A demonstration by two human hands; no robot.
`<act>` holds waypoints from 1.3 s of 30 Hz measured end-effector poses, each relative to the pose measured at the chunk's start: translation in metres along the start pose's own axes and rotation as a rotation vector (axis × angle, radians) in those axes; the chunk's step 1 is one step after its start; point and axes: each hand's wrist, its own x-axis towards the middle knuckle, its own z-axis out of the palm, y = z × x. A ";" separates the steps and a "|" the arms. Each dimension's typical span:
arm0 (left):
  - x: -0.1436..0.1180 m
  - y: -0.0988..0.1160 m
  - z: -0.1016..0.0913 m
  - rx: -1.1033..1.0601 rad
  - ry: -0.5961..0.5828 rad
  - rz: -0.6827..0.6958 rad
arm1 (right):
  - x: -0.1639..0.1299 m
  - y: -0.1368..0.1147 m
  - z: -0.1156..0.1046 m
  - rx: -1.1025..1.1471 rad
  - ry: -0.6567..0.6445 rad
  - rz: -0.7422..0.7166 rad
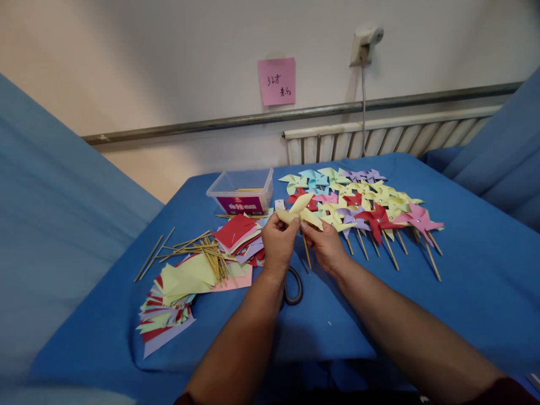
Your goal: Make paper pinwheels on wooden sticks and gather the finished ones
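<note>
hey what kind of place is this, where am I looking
Probably an indoor craft work station: a table under a blue cloth against a wall with a radiator, covered in finished paper pinwheels, paper squares and wooden sticks.

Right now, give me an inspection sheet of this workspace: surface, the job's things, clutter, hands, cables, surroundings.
Surface: blue cloth covers the table, creased at the near edge.
Job's things: yellow pinwheel on a wooden stick, held above the cloth.
Clutter: finished pinwheels lie in rows at right; paper squares and loose sticks lie at left; clear plastic box behind; scissors lie under the wrists.
Hands: left hand and right hand both pinch the yellow pinwheel.
Cables: one cord hangs from a wall socket.
Surroundings: pink note on the wall, radiator behind the table.
</note>
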 end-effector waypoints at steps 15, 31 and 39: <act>0.000 0.003 0.000 -0.049 -0.029 -0.094 | 0.001 -0.001 -0.006 -0.099 0.015 -0.024; -0.001 0.007 0.001 -0.062 -0.005 -0.131 | 0.001 -0.002 -0.006 -0.071 -0.006 -0.005; -0.001 0.006 0.000 -0.103 0.027 -0.180 | 0.000 -0.004 -0.007 -0.168 -0.012 -0.055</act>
